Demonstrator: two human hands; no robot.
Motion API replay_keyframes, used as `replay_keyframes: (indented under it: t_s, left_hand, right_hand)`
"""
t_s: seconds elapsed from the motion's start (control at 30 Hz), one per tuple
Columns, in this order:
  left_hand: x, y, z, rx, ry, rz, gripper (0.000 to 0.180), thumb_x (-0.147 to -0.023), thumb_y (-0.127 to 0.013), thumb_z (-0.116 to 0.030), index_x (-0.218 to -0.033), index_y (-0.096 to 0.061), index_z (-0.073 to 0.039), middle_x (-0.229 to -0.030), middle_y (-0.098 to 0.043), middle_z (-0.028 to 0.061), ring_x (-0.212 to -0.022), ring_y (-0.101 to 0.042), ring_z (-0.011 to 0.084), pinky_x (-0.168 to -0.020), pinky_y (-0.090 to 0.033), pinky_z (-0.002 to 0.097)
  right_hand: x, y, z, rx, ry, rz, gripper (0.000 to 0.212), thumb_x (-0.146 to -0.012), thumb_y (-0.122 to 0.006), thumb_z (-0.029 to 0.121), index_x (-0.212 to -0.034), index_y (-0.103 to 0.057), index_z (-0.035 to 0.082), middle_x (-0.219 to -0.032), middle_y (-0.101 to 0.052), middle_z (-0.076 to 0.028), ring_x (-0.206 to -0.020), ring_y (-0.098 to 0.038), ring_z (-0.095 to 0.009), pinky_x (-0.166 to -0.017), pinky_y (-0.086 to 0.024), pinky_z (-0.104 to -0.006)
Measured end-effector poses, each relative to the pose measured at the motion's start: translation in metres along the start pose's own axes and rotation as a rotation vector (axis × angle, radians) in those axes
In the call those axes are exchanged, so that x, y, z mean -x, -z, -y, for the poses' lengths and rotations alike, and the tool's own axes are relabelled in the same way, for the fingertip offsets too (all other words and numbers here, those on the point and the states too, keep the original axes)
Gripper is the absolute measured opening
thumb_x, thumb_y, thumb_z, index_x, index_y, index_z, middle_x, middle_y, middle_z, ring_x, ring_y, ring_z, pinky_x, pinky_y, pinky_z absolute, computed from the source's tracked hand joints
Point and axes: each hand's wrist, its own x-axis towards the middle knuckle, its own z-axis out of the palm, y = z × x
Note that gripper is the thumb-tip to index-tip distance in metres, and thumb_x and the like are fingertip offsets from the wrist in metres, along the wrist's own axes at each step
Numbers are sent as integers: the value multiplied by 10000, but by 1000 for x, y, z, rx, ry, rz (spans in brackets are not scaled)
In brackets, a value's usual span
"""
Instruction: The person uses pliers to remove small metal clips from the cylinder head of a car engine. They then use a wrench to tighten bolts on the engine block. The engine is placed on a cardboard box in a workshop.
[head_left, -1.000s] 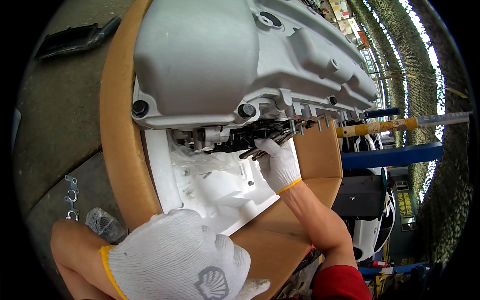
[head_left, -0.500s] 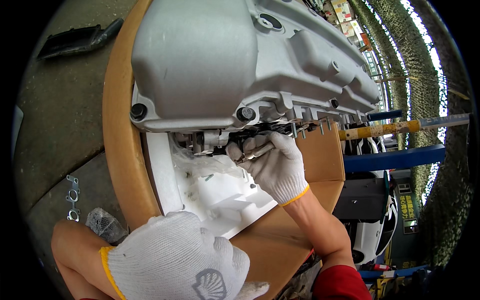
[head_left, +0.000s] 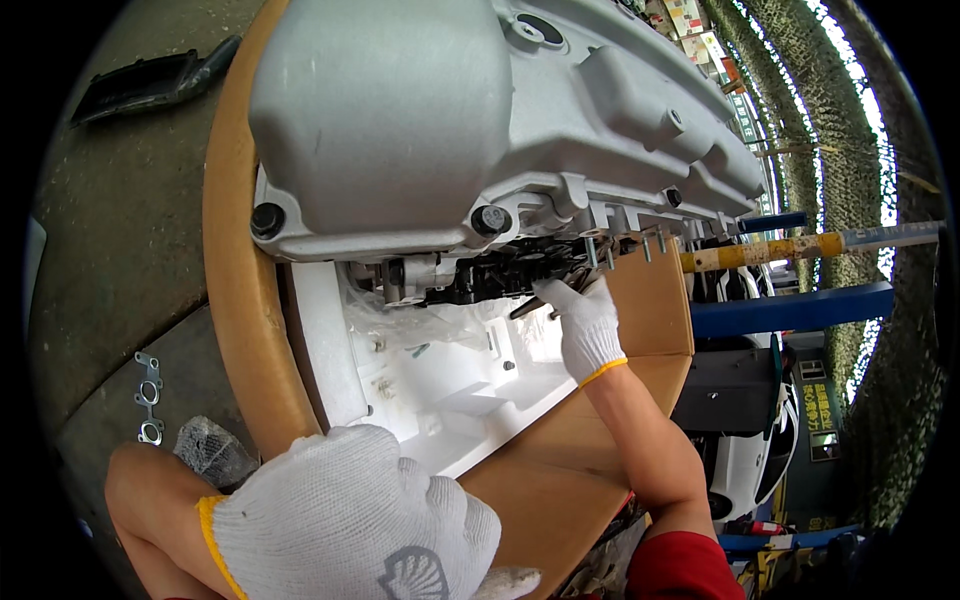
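My right hand (head_left: 588, 318), in a white knit glove with a yellow cuff, is closed on a slim metal tool that looks like a ratchet wrench (head_left: 524, 308). Its handle sticks out to the left of the fingers; its other end is hidden by the hand and the engine's underside. The hand is below the lower edge of a large silver engine (head_left: 390, 110), close to a row of studs (head_left: 591, 252). In the foreground, my left hand (head_left: 350, 515), gloved the same way, has its fingers curled under. Anything inside them is hidden.
The engine sits in a cardboard box (head_left: 240, 250) with white foam (head_left: 330, 350) and clear plastic film (head_left: 415, 322). On the floor to the left lie a metal gasket (head_left: 148, 395), a bubble-wrapped item (head_left: 212, 450) and a black part (head_left: 140, 88). Blue posts (head_left: 790, 312) stand at right.
My right hand has moved right and slightly down with the tool, uncovering dark parts beneath the engine. The left hand is almost unmoved. The view has shifted slightly.
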Motion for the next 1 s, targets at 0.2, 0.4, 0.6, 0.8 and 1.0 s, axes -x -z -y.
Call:
replay_keyframes:
  t_s: [0.2,0.4,0.6,0.8,1.0]
  left_hand:
    - [5,-1,-9,-108,20,-66,410,-865,-778,-526,-773,-768,-126,-749,-729,63,-707,-703,274,-672,-547,428]
    - [0,-2,-9,-193,-5,-43,410,-843,-786,-549,-769,-749,-147,-732,-708,43,-689,-680,256,-663,-525,413]
    - [3,-7,-8,-203,15,-33,396,-844,-783,-553,-780,-733,-165,-735,-700,34,-675,-663,245,-666,-517,419]
    - [3,-6,-2,-193,-50,-58,392,-838,-789,-547,-775,-729,-166,-723,-685,29,-677,-664,246,-664,-512,418]
    - [10,-39,0,-224,87,147,292,-876,-738,-444,-822,-718,-158,-751,-701,8,-675,-692,221,-634,-538,408]
  right_hand:
    - [-17,12,-3,433,163,-276,555,-847,-857,211,-1308,-614,20,-1086,-771,-127,-1020,-732,-280,-991,-549,-410]
    - [-9,2,-18,-116,87,38,298,-900,-796,72,-1178,-702,17,-1018,-774,-83,-927,-722,-211,-874,-572,-347]
    - [21,-31,37,-650,-196,379,225,-1022,-592,96,-1178,-659,-52,-1097,-751,-181,-971,-742,-319,-945,-629,-506]
    - [6,-17,3,-374,-67,138,248,-953,-716,40,-1188,-670,-24,-1029,-751,-120,-924,-719,-246,-909,-599,-428]
    - [-16,11,-5,432,160,-284,479,-891,-828,143,-1310,-637,12,-1139,-771,-83,-1008,-712,-215,-966,-549,-379]
